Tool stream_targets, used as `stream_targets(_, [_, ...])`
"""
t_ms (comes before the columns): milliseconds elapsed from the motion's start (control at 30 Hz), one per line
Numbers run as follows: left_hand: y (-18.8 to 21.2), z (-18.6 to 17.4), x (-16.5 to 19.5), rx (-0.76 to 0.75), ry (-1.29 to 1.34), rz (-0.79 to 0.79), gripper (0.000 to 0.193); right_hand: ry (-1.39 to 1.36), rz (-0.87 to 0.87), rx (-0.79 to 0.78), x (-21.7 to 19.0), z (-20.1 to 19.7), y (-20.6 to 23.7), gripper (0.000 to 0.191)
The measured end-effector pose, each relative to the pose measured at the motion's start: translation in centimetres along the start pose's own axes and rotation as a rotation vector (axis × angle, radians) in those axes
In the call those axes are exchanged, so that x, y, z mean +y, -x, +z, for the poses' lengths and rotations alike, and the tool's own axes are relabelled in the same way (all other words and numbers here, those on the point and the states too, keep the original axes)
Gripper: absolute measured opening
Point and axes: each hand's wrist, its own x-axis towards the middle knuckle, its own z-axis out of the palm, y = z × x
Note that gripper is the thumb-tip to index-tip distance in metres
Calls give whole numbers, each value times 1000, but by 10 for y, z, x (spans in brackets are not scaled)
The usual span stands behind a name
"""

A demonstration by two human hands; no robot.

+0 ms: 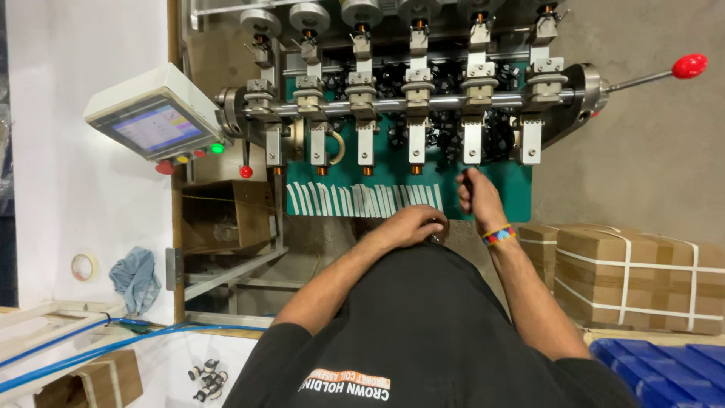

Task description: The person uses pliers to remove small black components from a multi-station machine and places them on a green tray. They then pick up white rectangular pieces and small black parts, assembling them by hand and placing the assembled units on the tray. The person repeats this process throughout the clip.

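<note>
Right under the camera, a black shirt (423, 325) fills the bottom of the view, both bare forearms stretching out from it toward the bench. Ahead stands the big piece: a winding machine (408, 98) with six metal heads in a row on a steel shaft, and a lever with a red knob (689, 66) sticking out to the right. Under the heads lies a green plate (513, 189), and along its near edge sits a row of white strips (366, 200), laid side by side. To the right, strapped cardboard boxes (634, 276) are stacked beside a blue crate (664, 363). To the left, a control panel (151, 113) with a lit screen and coloured buttons tilts toward the person.

Now the hands. The right hand (477, 198) is up at the green plate, just below the fifth head, fingers pinched together on a small dark part (466, 175); a striped wristband (498, 235) rings the wrist. The left hand (411, 225) rests low, near the body, fingers curled down over a small dark round piece (436, 224) at the bench edge, just short of the white strips. Far left, a blue cloth (136, 276) hangs beside a tape roll (83, 266).
</note>
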Motion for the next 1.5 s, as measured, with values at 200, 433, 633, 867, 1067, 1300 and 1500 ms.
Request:
stream_targets(200, [51, -50, 12, 254, 96, 101, 34, 18, 344, -252, 27, 29, 40, 45])
stream_targets(433, [69, -91, -12, 83, 370, 113, 41, -134, 470, -563, 14, 81, 46, 52])
stream_targets(633, [73, -90, -24, 302, 607, -82, 36, 89, 225, -335, 5, 109, 57, 63])
stream_targets(867, [72, -97, -22, 301, 124, -97, 42, 1269, -672, -72, -22, 118, 96, 22])
stream_targets(1067, [73, -75, -12, 199, 396, -30, 37, 915, -772, -49, -24, 86, 55, 23])
stream_targets(1300, [42, -35, -25, 521, 971, -99, 33, 392, -108, -384, 24, 66, 58, 32])
stream_targets(1500, [32, 6, -29, 590, 1183, -158, 34, 483, -107, -538, 33, 66, 50, 33])
